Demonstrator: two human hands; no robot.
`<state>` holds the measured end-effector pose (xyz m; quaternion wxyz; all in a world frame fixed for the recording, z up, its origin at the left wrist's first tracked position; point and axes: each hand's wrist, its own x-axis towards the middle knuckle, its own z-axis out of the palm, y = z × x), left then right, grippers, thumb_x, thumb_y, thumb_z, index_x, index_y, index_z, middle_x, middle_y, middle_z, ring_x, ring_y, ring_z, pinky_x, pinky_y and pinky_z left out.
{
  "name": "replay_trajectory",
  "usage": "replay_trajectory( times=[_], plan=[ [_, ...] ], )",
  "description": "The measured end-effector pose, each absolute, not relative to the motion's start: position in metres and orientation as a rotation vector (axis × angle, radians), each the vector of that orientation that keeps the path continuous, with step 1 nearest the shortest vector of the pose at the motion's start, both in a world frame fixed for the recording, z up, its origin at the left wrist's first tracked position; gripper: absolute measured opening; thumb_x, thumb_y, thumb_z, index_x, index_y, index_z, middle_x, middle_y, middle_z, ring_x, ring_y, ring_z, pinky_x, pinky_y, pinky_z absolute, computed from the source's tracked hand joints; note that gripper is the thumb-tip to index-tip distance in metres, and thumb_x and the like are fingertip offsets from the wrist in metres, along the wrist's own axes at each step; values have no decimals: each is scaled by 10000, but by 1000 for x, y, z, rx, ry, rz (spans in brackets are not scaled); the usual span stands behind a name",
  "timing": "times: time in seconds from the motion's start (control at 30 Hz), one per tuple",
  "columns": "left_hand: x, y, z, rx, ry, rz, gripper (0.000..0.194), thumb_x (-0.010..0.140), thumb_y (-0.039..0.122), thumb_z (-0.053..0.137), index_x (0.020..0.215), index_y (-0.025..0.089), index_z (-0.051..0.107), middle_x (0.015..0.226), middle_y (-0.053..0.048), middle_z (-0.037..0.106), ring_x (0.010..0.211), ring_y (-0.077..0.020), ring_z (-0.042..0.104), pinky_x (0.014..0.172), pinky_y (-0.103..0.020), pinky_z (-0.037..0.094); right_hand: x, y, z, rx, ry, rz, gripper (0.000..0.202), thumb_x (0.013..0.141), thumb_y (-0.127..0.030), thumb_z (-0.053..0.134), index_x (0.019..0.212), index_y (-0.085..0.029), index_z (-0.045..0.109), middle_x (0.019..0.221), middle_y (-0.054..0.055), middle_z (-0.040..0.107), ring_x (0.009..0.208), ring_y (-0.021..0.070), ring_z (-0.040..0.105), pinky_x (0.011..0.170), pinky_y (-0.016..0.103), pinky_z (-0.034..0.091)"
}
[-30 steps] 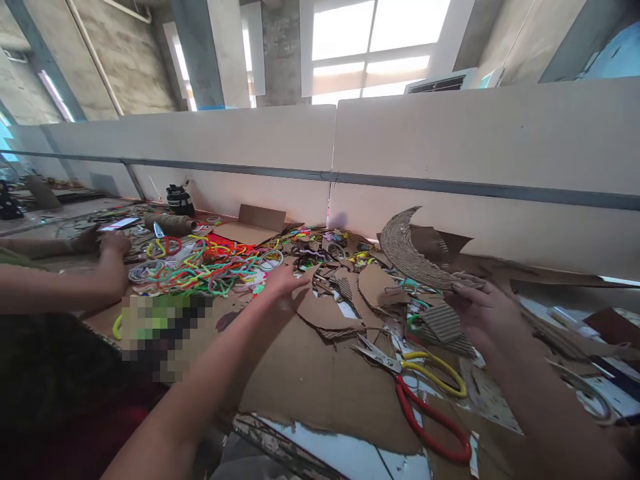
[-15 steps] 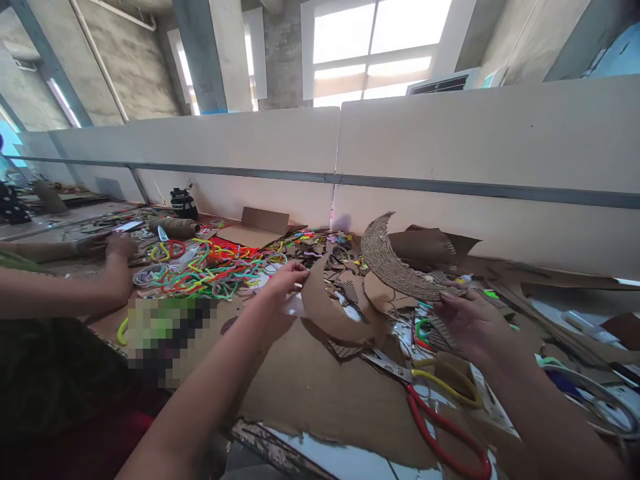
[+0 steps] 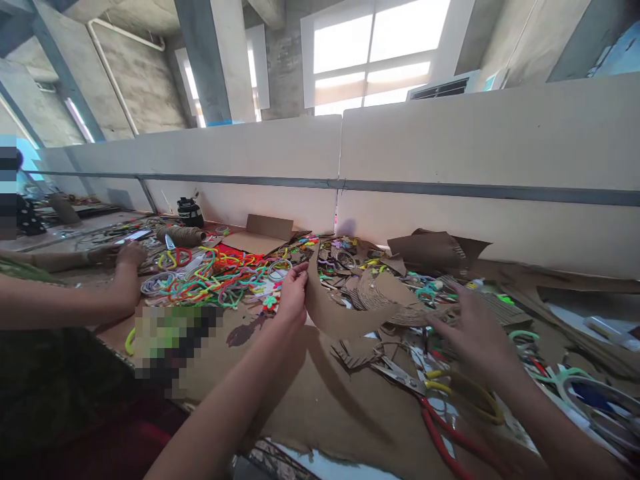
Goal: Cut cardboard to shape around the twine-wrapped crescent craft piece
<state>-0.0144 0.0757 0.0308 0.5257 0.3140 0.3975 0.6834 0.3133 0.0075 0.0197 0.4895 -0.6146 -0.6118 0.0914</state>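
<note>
My left hand (image 3: 294, 293) pinches the upper left part of a plain cardboard crescent (image 3: 340, 319), held above a flat cardboard sheet (image 3: 320, 407). A crescent wound with twine (image 3: 385, 293) lies on the pile of scraps behind it. My right hand (image 3: 465, 330) is beside that twine crescent's right end, fingers apart and somewhat blurred, with nothing seen in its grasp. Between my arms, scissors with red handles (image 3: 443, 433) lie on the sheet, near a yellow-handled pair (image 3: 470, 393).
Colourful pipe cleaners (image 3: 215, 273) heap up at the left, by a twine spool (image 3: 181, 236) and a black jar (image 3: 190, 212). Another person's hand (image 3: 131, 257) is at the far left. Tape rolls (image 3: 595, 400) lie at the right, below a white partition (image 3: 480, 140).
My right hand has let go of the twine-wound crescent, which now lies lower on the scraps. The plain crescent stays in my left hand. The view has tilted slightly upward.
</note>
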Motion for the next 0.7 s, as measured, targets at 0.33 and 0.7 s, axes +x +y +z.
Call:
replay_trajectory(
  times=[0.33, 0.7],
  plan=[
    [45, 37, 22, 732, 916, 1596, 291, 887, 251, 631, 1176, 228, 608, 1036, -64, 724, 927, -206, 692, 808, -314, 543, 213, -58, 50, -1095, -1246, 1339, 601, 677, -530, 900, 1201, -270, 766, 1205, 83, 783, 1196, 369, 665, 1045, 486, 510],
    [47, 4, 23, 1354, 908, 1212, 396, 956, 449, 591, 1257, 243, 745, 1449, -90, 651, 1407, -301, 521, 1198, -434, 363, 222, -54, 46, -1118, -1174, 1296, 440, 661, -386, 890, 1069, -240, 818, 1028, 66, 817, 1019, 321, 713, 850, 406, 573]
  ],
)
